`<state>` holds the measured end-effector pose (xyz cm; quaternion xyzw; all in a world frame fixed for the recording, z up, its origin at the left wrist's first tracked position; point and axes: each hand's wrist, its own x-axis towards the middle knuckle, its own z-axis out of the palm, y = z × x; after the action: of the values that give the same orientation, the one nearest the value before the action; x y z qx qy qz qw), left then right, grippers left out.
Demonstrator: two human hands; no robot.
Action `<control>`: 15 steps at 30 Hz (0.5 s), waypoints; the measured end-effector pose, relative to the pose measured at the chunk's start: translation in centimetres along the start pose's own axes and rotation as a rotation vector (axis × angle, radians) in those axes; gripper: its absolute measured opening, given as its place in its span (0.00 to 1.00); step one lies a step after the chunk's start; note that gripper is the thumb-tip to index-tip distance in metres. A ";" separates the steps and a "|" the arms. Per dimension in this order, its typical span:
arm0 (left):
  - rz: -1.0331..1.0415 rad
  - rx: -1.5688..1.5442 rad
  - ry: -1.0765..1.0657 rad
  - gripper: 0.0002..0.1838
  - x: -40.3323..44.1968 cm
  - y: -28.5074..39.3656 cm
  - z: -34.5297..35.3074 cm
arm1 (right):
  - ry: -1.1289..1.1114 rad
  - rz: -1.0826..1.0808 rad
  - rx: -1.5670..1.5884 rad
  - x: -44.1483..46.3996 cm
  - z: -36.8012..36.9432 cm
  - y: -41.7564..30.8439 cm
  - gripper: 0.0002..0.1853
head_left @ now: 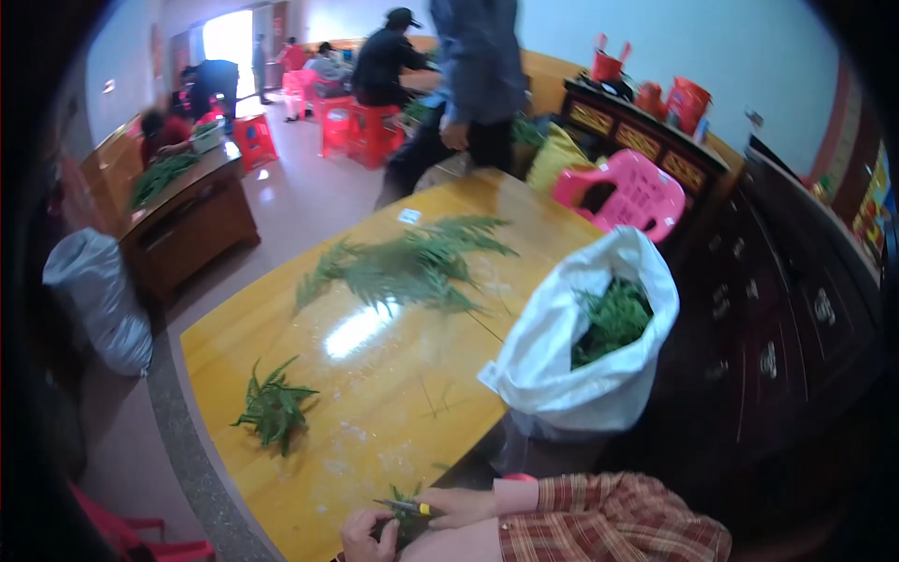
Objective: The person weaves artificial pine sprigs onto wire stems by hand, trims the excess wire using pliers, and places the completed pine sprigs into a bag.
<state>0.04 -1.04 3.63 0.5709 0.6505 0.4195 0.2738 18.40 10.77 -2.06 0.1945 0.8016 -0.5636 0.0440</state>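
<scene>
At the near edge of the table, my left hand is closed with its fingertips on a small bunch of green fern-like leaves. Just to its right, my right hand grips small snips with yellow and black on the handle. The blades point left across the leaves, close to my left fingers. Part of the bunch is hidden behind the hands. A gathered bundle of fern leaves lies further left on the wooden table. A larger loose spread of fern fronds covers part of the far side.
An open white sack holding green leaves stands against the table's right edge. Beyond it are a pink plastic chair and dark cabinets. A person is at the far edge; others sit behind. Another sack stands left.
</scene>
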 end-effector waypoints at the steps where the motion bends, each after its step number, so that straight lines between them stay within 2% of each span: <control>1: 0.040 -0.004 -0.028 0.05 0.0 -0.2 0.0 | 0.001 0.009 0.028 0.0 0.4 0.4 0.35; 4: 0.006 -0.101 -0.062 0.07 0.2 0.6 0.1 | -0.052 0.058 0.129 -0.3 -0.1 -0.5 0.36; 7: -0.091 -0.117 -0.199 0.10 -0.3 -1.3 0.9 | 0.036 0.004 0.103 -0.4 0.1 -0.2 0.36; 10: -0.205 -0.188 -0.426 0.13 0.1 -2.4 1.1 | 0.067 0.013 0.016 -0.4 -0.2 -0.9 0.37; 13: -0.092 -0.141 -0.201 0.05 -0.4 -2.4 2.0 | 0.071 0.013 -0.020 -0.9 -0.6 -1.8 0.28; 15: 0.039 -0.044 -0.226 0.07 0.1 -1.9 1.7 | 0.060 0.037 0.069 -1.4 -1.1 -2.1 0.28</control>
<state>0.49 -0.55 1.20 0.6210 0.5950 0.3717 0.3496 19.09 10.80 0.64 0.2278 0.7787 -0.5841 0.0235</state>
